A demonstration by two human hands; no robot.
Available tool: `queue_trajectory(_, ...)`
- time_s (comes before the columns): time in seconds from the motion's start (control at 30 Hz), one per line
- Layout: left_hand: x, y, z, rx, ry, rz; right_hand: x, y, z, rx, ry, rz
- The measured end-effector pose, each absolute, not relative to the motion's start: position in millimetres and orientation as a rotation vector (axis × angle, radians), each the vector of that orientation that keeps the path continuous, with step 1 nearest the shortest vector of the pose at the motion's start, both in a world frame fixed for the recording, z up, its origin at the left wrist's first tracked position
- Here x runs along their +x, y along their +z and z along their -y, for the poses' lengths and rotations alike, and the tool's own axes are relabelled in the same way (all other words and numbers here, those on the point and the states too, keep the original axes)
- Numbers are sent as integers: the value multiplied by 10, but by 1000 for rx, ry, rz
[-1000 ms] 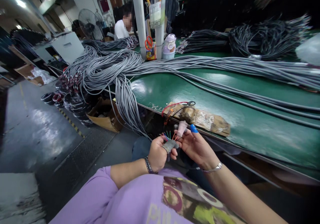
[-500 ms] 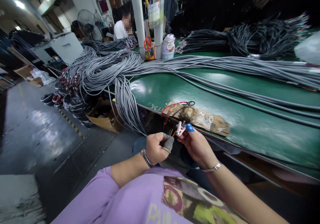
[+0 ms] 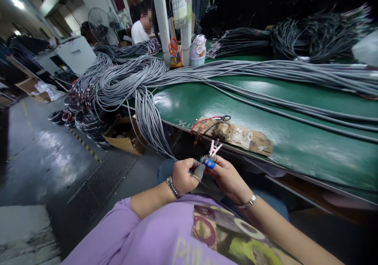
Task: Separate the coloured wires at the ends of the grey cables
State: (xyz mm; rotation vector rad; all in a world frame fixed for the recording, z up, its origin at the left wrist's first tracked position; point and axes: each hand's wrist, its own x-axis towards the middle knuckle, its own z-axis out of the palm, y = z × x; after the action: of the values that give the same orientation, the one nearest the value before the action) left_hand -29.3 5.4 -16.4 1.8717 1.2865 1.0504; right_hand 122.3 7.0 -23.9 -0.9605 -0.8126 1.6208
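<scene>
My left hand [image 3: 185, 175] is closed on the end of a grey cable, with grey covers on its fingertips. Thin coloured wires [image 3: 201, 160], among them green and orange, fan out from that grip. My right hand [image 3: 228, 176] pinches at these wires, its thumb in a blue finger cover [image 3: 209, 163]. Just beyond the right fingertips a pink clothespin [image 3: 215, 149] stands at the table's edge, its two arms spread upward. What holds the clothespin is hidden. The exact wires between my right fingertips are too small to make out.
A taped wooden board [image 3: 240, 139] with red and black leads lies along the edge of the green table [image 3: 265, 101]. Grey cables [image 3: 130, 78] are heaped at left and stretch rightward. An open carton [image 3: 125, 137] stands below. Another person [image 3: 140, 30] sits at the back.
My right hand has moved left from beside the clothespin to the wires at my left fingers. The clothespin now shows with its arms spread. My left hand stays nearly in place.
</scene>
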Motion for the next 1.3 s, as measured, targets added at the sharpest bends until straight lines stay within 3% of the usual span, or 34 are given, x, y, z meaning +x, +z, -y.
queue_trajectory(0.23, -264, -173, -40, 1520, 858, -1048, 1303, -152, -74, -1113, 1508, 1136)
queue_trajectory(0.67, -229, -156, -29, 1326, 1127, -1062, 1319, -295, -99, -891, 1730, 739)
queue_trajectory(0.8, -191, -71, -66, 1425, 1193, -1077, 1389, -302, -249, -838, 1785, 579)
queue_trajectory(1.03, -90, -7, -155, 1841, 1241, -1158, 1330, -311, -442, -894, 1525, 728)
queue_trajectory(1.3, -67, -81, -142, 1907, 1163, -1170, 1261, -230, -491, -756, 1655, 395)
